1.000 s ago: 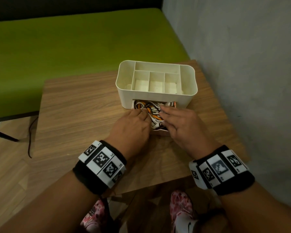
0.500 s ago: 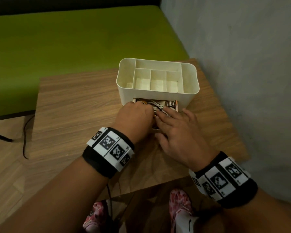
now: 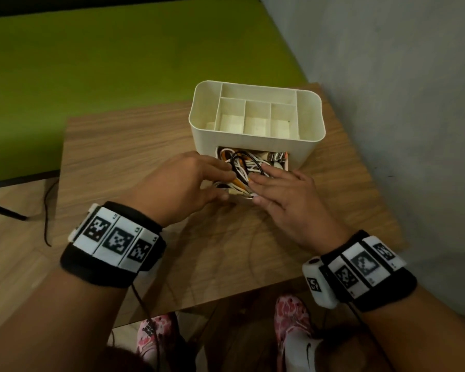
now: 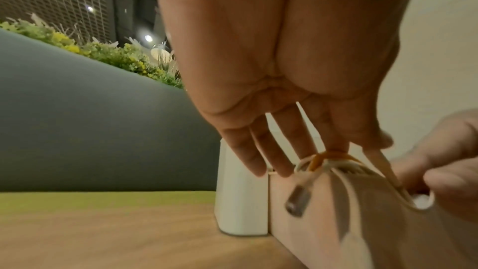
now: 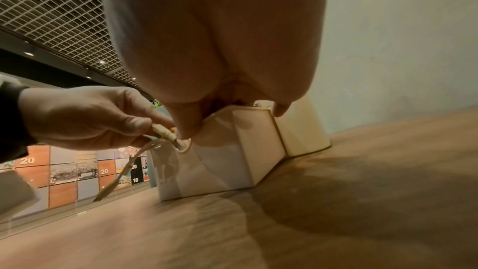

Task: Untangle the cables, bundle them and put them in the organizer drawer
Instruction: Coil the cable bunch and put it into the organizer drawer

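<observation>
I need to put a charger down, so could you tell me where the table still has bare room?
The brown wooden table is bare left of the cream plastic organizer, and near its front edge between the wrists. The open drawer is crowded: tangled white, black and orange cables and both hands.

Black wristbands (image 3: 110,267) carrying white blocks of square black-and-white markers — pink patterned shoes (image 3: 293,326) below

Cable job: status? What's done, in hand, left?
Done: the cables, white, black and orange, lie in the organizer's pulled-out drawer. Whether they are properly bundled cannot be told.
In hand: left hand pinches a white cable end at the drawer's front; right hand presses flat on the pile.
Left: tuck in the connector hanging over the front, then shut the drawer.
</observation>
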A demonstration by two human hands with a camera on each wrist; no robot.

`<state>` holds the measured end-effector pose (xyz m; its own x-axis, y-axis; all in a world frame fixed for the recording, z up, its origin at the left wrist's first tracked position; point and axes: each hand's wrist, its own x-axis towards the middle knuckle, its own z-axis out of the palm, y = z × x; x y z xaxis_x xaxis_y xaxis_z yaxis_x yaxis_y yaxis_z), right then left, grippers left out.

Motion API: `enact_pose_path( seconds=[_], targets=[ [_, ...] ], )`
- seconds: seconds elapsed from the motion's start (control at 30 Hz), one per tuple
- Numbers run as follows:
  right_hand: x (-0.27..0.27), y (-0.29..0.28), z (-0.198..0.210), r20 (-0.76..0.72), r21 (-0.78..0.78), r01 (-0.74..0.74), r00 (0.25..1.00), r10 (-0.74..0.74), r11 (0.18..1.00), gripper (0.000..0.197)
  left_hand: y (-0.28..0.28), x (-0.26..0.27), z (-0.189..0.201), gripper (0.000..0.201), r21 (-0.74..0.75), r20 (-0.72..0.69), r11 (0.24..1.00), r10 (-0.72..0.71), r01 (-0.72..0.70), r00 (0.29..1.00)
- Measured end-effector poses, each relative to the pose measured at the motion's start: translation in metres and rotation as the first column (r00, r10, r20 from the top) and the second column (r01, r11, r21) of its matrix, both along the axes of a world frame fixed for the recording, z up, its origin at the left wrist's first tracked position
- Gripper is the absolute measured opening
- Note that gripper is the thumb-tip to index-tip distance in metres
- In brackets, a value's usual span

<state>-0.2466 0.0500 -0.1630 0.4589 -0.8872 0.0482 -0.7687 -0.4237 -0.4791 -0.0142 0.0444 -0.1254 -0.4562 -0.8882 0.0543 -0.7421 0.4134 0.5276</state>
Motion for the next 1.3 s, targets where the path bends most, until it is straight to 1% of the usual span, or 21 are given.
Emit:
enact_pose_path(
  seconds=[0.07,0.13,0.2,0.27,0.37,0.47,0.5,0.57,0.6,0.63,0.67,0.7,0.73,0.8,0.83,0.9,0.97,1.07,1.17,1.23,1.3],
  targets=[
    [0.000,0.001,0.002,0.036,0.000,0.014,0.999,-0.013,1.000,0.045,-0.001,-0.001,-0.004,0.029,-0.035,-0.037,0.999,0.003,-0.004,0.999],
    [0.003,0.003,0.004,-0.005,-0.050,-0.007,1.000,0.007,0.999,0.049,-0.002,-0.004,-0.007,0.025,-0.031,-0.051,0.997,0.075,-0.077,0.996],
    [0.008,0.006,0.007,-0.122,-0.108,-0.057,0.992,0.044,0.993,0.053,-0.002,-0.010,-0.007,0.021,-0.030,-0.019,0.984,0.175,-0.176,0.984],
    [0.014,0.008,0.014,-0.252,-0.113,-0.082,0.966,0.051,0.990,0.060,-0.002,-0.017,-0.006,0.019,-0.048,0.029,0.967,0.251,-0.249,0.968],
    [0.024,0.012,0.026,-0.388,-0.038,-0.068,0.921,0.048,0.997,0.072,0.002,-0.021,-0.006,0.016,0.016,-0.027,0.952,0.306,-0.306,0.952],
    [0.028,0.013,0.034,-0.454,0.066,-0.032,0.889,0.058,0.997,0.062,0.004,-0.016,-0.003,0.020,0.141,-0.139,0.942,0.323,-0.304,0.936],
    [0.029,0.012,0.036,-0.455,0.078,-0.029,0.888,0.061,0.997,0.063,0.003,-0.012,0.001,0.024,0.172,-0.121,0.932,0.341,-0.319,0.932],
    [0.029,0.011,0.036,-0.433,0.085,-0.021,0.900,0.056,0.996,0.065,0.003,0.000,0.010,0.034,0.254,0.046,0.895,0.368,-0.367,0.929],
    [0.029,0.010,0.036,-0.424,0.092,-0.018,0.904,0.055,0.996,0.066,0.003,0.005,0.015,0.035,0.340,0.104,0.863,0.360,-0.374,0.927],
    [0.028,0.009,0.035,-0.414,0.098,-0.016,0.909,0.056,0.995,0.067,0.004,0.009,0.018,0.031,0.445,0.088,0.827,0.341,-0.344,0.936],
    [0.026,0.008,0.033,-0.403,0.100,-0.018,0.914,0.057,0.995,0.068,0.005,0.011,0.020,0.028,0.531,0.009,0.798,0.331,-0.285,0.943],
    [0.024,0.007,0.032,-0.382,0.095,-0.022,0.922,0.057,0.995,0.067,0.006,0.011,0.021,0.028,0.571,-0.113,0.791,0.339,-0.219,0.934],
    [0.023,0.007,0.030,-0.360,0.092,-0.027,0.931,0.059,0.995,0.065,0.006,0.011,0.021,0.031,0.580,-0.239,0.798,0.357,-0.162,0.903],
    [0.022,0.005,0.027,-0.322,0.092,-0.035,0.945,0.063,0.995,0.065,0.006,0.012,0.021,0.032,0.584,-0.419,0.809,0.374,-0.070,0.827],
    [0.022,0.004,0.025,-0.302,0.089,-0.036,0.951,0.062,0.995,0.063,0.005,0.012,0.021,0.031,0.584,-0.464,0.811,0.361,-0.027,0.809],
    [0.020,0.004,0.021,-0.291,0.063,-0.043,0.955,0.060,0.997,0.064,0.005,0.014,0.020,0.031,0.589,-0.482,0.808,0.311,0.040,0.819],
    [0.020,0.003,0.019,-0.310,0.046,-0.050,0.949,0.061,0.998,0.064,0.006,0.016,0.020,0.038,0.603,-0.467,0.792,0.251,0.098,0.848],
    [0.022,0.004,0.017,-0.273,0.017,-0.059,0.960,0.062,0.998,0.065,0.007,0.016,0.019,0.048,0.618,-0.472,0.770,0.205,0.156,0.858],
    [0.022,0.005,0.011,-0.210,-0.066,-0.053,0.977,0.038,0.996,0.053,0.007,0.009,0.016,0.048,0.597,-0.512,0.792,0.251,0.130,0.821],
    [0.023,0.005,0.011,-0.241,-0.032,-0.057,0.969,0.047,0.998,0.058,0.005,0.001,0.011,0.040,0.494,-0.485,0.869,0.272,0.004,0.831],
    [0.022,0.006,0.011,-0.251,-0.025,-0.049,0.967,0.041,0.999,0.063,0.003,-0.009,0.003,0.033,0.356,-0.401,0.922,0.301,-0.155,0.865]
  ],
)
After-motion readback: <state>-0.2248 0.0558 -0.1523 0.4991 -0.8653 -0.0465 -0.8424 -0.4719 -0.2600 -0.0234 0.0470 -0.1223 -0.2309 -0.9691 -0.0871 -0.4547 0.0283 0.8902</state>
